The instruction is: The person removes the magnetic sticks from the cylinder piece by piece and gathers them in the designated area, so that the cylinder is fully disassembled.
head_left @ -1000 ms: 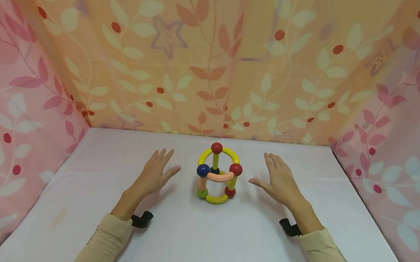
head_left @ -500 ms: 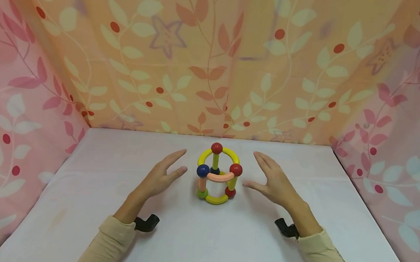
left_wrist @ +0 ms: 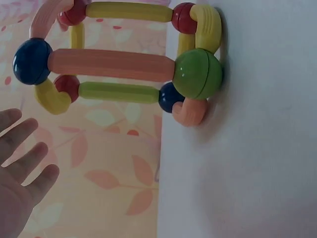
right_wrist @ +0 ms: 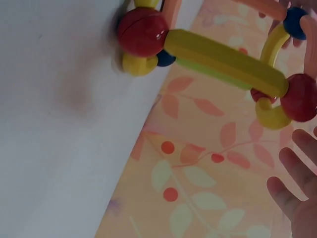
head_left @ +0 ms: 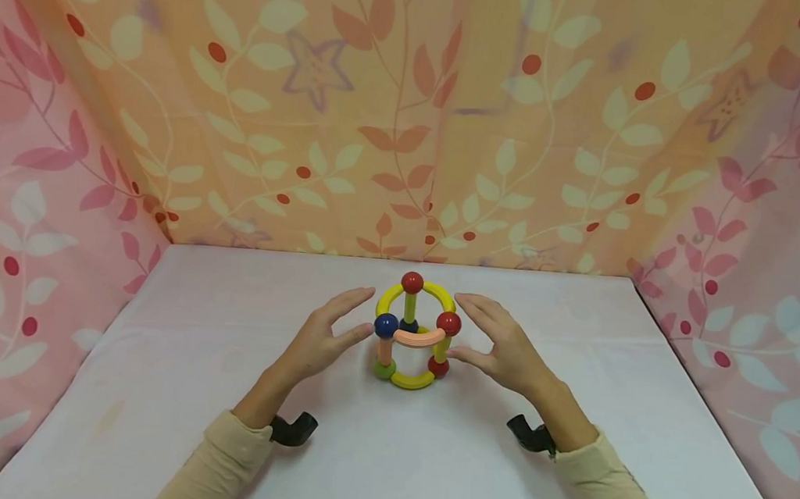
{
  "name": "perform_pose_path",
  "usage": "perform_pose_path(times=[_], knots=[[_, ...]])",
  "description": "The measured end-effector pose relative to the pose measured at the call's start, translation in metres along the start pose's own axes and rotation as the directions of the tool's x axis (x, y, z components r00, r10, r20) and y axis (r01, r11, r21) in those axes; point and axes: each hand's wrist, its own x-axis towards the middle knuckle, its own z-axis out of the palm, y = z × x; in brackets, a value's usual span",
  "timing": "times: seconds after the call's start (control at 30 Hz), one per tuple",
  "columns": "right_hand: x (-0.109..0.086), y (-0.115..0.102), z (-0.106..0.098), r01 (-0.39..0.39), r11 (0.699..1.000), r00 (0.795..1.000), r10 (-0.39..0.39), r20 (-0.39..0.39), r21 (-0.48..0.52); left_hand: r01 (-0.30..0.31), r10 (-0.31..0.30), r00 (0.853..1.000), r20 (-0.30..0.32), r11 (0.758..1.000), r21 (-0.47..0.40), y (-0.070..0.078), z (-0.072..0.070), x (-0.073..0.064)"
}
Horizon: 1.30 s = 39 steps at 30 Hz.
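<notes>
the left hand [head_left: 315, 342] and right hand [head_left: 514, 356] grasp nothing, fingers extended at either side of the toy [head_left: 419, 339]; i cannot tell whether the left thumb touches its blue ball [head_left: 386, 326]. the toy stands upright near the middle of the white table [head_left: 397, 461], its three straight rods running vertically between a ring of curved bars above and another below. the upper peach bar [head_left: 407, 338] faces the person. behind the table hangs a leafy curtain [head_left: 410, 125].
</notes>
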Motion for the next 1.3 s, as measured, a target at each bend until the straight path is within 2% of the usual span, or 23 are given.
perform_pose_path(times=[0.23, 0.5, 0.83, 0.97, 1.1, 1.3], knots=[[0.007, -0.007, 0.006, 0.071, 0.997, 0.997, -0.070, -0.010, 0.042, -0.049, 0.049, 0.999, -0.010, 0.999, 0.003, 0.004, 0.006, 0.002], [0.008, -0.008, 0.011, 0.095, 0.994, 0.995, -0.092, -0.040, 0.055, -0.121, 0.121, 0.992, -0.017, 0.992, 0.020, 0.007, 0.014, 0.004], [0.018, -0.021, 0.017, 0.185, 0.982, 0.982, -0.183, -0.045, 0.042, -0.139, 0.140, 0.989, -0.042, 0.990, 0.035, 0.007, 0.019, 0.005], [0.020, -0.024, 0.019, 0.195, 0.980, 0.980, -0.193, -0.041, 0.037, -0.153, 0.155, 0.987, -0.053, 0.987, 0.039, 0.007, 0.020, 0.006], [0.021, -0.025, 0.021, 0.193, 0.981, 0.981, -0.192, -0.029, 0.026, -0.147, 0.149, 0.987, -0.059, 0.988, 0.043, 0.008, 0.021, 0.005], [0.024, -0.025, 0.026, 0.248, 0.969, 0.968, -0.247, -0.049, 0.010, -0.138, 0.140, 0.988, -0.058, 0.990, 0.043, 0.009, 0.020, 0.004]])
